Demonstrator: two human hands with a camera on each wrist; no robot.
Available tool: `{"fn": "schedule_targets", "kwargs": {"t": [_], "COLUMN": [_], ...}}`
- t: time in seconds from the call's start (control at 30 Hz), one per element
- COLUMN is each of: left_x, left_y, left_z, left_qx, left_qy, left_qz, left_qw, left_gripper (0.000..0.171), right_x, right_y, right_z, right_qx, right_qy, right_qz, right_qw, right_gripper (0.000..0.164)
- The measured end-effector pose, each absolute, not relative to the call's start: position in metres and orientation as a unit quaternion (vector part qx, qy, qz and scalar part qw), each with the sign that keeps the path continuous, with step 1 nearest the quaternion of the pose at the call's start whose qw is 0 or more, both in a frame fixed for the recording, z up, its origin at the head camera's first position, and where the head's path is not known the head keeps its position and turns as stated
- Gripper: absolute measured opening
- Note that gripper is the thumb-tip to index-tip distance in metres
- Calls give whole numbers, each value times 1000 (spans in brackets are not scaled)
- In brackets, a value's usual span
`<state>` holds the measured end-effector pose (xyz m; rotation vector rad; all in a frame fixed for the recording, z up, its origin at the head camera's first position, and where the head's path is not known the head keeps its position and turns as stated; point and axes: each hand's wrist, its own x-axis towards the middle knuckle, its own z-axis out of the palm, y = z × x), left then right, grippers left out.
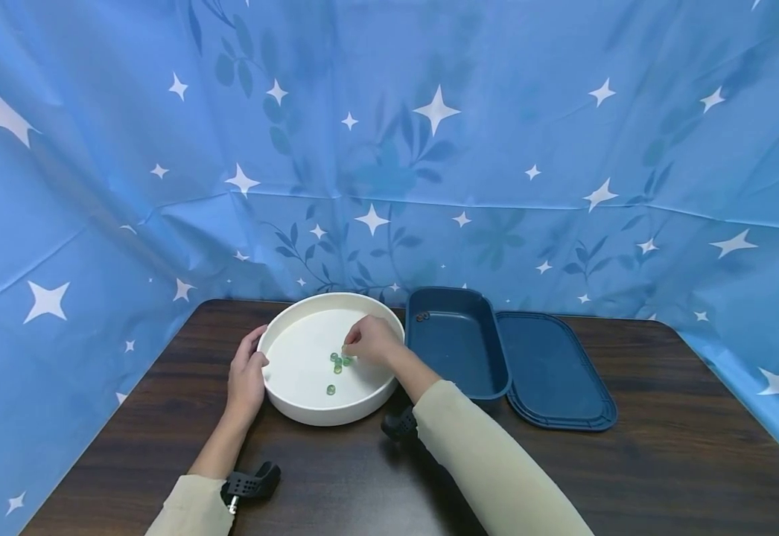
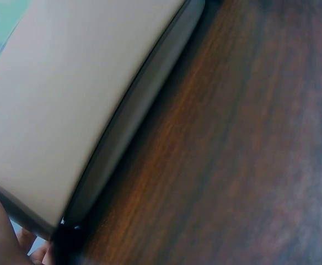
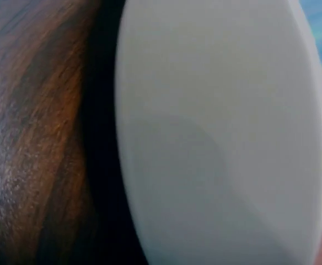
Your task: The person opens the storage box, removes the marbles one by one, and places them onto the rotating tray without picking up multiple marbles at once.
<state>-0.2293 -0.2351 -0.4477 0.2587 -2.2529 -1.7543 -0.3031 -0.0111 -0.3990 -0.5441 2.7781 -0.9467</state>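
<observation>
A round white tray (image 1: 299, 342) with a raised rim stands on the table, with several small green glass beads (image 1: 338, 362) on its floor. At the tray's left side, my left hand (image 1: 247, 376) grips the rim, thumb on the near side of the fingers. My right hand (image 1: 372, 342) reaches over the right rim and pinches a green bead at its fingertips, just above the cluster; the fingers hide most of it. One bead (image 1: 331, 389) lies apart, nearer the front. Both wrist views mainly show the tray's outer wall (image 2: 67, 110).
A deep blue rectangular box (image 1: 456, 342) stands right beside the tray, with a few small brown pieces (image 1: 422, 316) in its far left corner. Its flat blue lid (image 1: 557, 368) lies to its right. Behind the dark wooden table (image 1: 684, 432) hangs a blue star-patterned cloth (image 1: 389, 149).
</observation>
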Motion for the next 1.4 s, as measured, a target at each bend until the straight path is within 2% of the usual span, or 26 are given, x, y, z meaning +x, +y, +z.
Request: {"fn": "schedule_targets", "kwargs": {"t": [0.57,0.9,1.1,1.4], "left_x": [-228,-230,-230,-231], "left_y": [-234,-235,-238,-235], "left_z": [-450,-450,-450,-449], "left_qx": [88,85,89,94], "left_qy": [-778,-780,-779,-776], "left_qz": [-607,-603,-603,-608], "left_qw": [138,145,145,143], "left_gripper": [63,63,63,62], "right_x": [-302,-308,-322,-337], "right_y": [-12,21,49,81], "right_z": [-401,-366,-366,-380], "right_qx": [-172,-185,-129,-36], "right_qy": [934,915,907,895], "right_qz": [-300,-354,-400,-443], "right_qw": [84,51,25,22], "right_gripper": [11,18,19,22]}}
